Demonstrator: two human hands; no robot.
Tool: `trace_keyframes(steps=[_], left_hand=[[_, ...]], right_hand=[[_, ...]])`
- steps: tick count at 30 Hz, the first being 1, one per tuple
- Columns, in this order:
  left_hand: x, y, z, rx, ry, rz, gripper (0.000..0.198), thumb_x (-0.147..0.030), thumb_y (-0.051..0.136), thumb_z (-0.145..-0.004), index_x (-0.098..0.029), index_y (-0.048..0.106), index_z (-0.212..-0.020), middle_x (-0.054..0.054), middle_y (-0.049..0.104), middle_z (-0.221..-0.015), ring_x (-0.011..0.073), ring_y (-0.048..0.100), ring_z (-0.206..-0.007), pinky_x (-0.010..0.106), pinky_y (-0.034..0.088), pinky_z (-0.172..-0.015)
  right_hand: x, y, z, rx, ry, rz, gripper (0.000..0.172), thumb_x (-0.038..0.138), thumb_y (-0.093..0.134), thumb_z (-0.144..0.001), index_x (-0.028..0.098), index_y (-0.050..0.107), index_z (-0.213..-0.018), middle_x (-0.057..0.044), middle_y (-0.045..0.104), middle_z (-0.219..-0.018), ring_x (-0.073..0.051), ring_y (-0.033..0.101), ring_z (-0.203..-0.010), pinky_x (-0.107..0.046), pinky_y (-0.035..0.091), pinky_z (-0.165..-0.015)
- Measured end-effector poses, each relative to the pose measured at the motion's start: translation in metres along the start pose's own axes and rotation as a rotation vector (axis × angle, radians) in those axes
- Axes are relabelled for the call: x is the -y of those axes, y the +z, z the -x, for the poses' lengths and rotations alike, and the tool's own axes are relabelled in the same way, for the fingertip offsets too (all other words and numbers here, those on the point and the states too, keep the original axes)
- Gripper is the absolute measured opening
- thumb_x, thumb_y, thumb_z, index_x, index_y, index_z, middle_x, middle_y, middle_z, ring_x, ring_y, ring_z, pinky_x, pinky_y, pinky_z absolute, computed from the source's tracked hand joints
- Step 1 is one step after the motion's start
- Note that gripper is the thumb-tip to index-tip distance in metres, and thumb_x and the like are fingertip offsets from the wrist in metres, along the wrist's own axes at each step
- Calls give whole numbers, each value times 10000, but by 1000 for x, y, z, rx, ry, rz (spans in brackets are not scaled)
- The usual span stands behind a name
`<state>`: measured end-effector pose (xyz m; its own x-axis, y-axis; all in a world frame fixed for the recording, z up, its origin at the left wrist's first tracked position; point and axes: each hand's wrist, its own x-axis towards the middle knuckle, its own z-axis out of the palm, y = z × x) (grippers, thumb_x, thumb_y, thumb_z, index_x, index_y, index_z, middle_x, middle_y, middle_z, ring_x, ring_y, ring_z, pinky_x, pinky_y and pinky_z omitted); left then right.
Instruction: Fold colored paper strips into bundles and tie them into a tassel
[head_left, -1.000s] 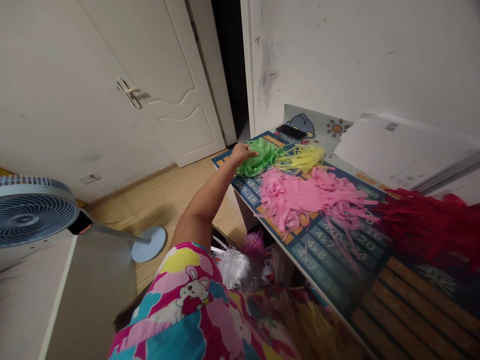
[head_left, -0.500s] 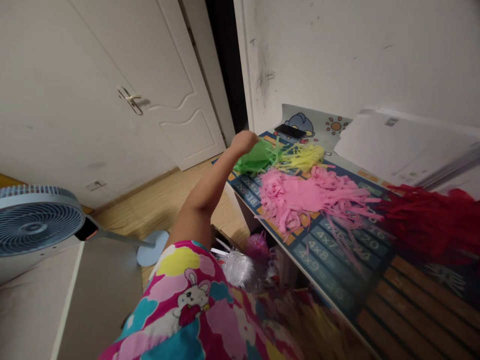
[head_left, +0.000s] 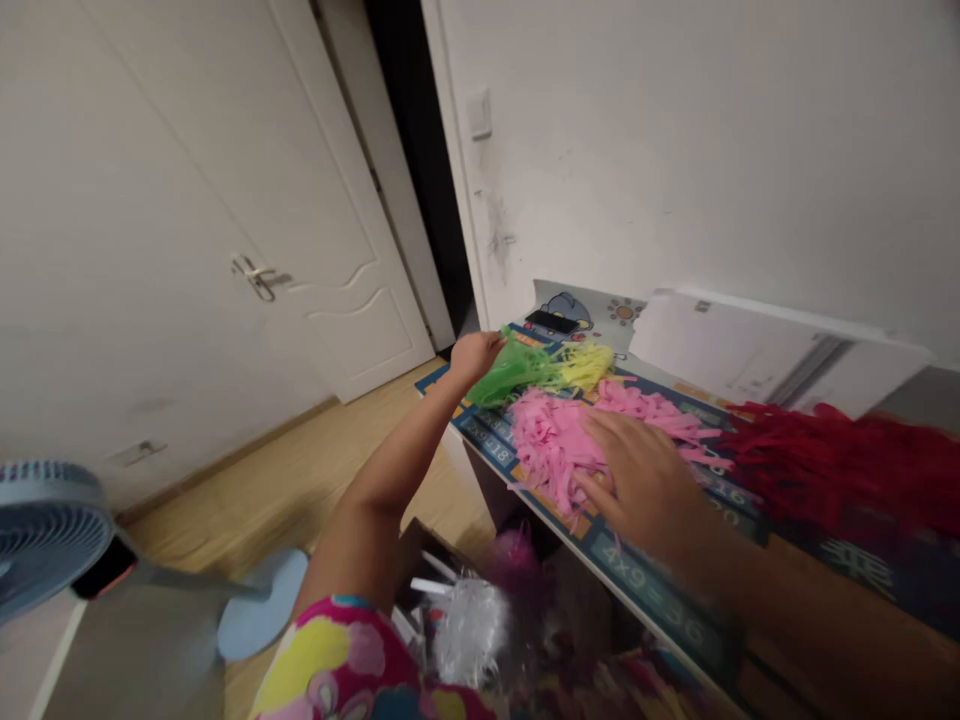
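My left hand (head_left: 474, 354) reaches far out to the table's left end and is closed on a bunch of green paper strips (head_left: 514, 369), lifting its near end off the mat. My right hand (head_left: 643, 484) lies flat with fingers spread on a heap of pink paper strips (head_left: 551, 440) in the middle of the table. Yellow strips (head_left: 584, 365) lie just behind the green ones. A pile of red strips (head_left: 832, 474) sits at the right.
A blue number mat (head_left: 645, 590) covers the table. A black phone (head_left: 551, 321) and white boards (head_left: 750, 350) lie against the wall. A fan (head_left: 45, 530) stands at left, near a white door (head_left: 225, 200). Shiny tinsel (head_left: 469, 625) sits under the table's edge.
My right hand has come into view and settled on the pink strips. My left hand has gathered the green strips into a tighter bunch. The camera tilted up.
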<state>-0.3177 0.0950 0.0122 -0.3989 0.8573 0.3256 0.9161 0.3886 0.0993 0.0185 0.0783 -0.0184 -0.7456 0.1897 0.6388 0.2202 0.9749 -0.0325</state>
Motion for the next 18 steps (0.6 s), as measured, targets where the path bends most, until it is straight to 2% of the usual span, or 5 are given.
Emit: trace_keyframes(steps=[5, 8, 11, 14, 18], left_hand=[[-15, -30, 4, -24, 125, -145, 326, -400, 449, -1012, -248, 721, -1110, 99, 743, -1054, 225, 678, -997, 268, 451, -790], [-22, -55, -6, -57, 186, -229, 303, -415, 472, -1004, -282, 727, -1102, 75, 747, -1046, 213, 690, -967, 255, 451, -762], [-19, -88, -22, -114, 167, -303, 276, -356, 481, -1001, -288, 720, -1121, 74, 749, -1044, 224, 695, -945, 266, 451, -743], [-8, -129, -39, -217, 65, -348, 345, -334, 398, -1031, -250, 680, -1213, 115, 736, -1103, 260, 687, -974, 299, 456, -743], [-10, -188, -53, -341, -11, -389, 441, -326, 298, -1051, -149, 676, -1195, 195, 715, -1071, 319, 679, -956, 345, 453, -708]], right_hand=[[-11, 62, -101, 375, 119, -43, 715, 403, 554, -946, 65, 334, -1535, -201, 311, -1603, -309, 283, -1481, -481, 179, -1218], [-17, 93, -137, 457, 120, -52, 687, 515, 572, -922, 88, 484, -1454, -201, 522, -1463, -315, 375, -1438, -502, 149, -1220], [-20, 113, -143, 567, 154, -59, 600, 608, 599, -871, 137, 689, -1232, -183, 701, -1217, -351, 506, -1334, -551, 174, -1198], [-22, 122, -136, 618, 190, -50, 555, 634, 611, -847, 169, 746, -1119, -157, 748, -1088, -354, 590, -1235, -562, 222, -1174], [-25, 107, -135, 542, 180, -29, 477, 589, 618, -867, 172, 759, -1050, -143, 761, -1000, -335, 648, -1128, -560, 262, -1151]])
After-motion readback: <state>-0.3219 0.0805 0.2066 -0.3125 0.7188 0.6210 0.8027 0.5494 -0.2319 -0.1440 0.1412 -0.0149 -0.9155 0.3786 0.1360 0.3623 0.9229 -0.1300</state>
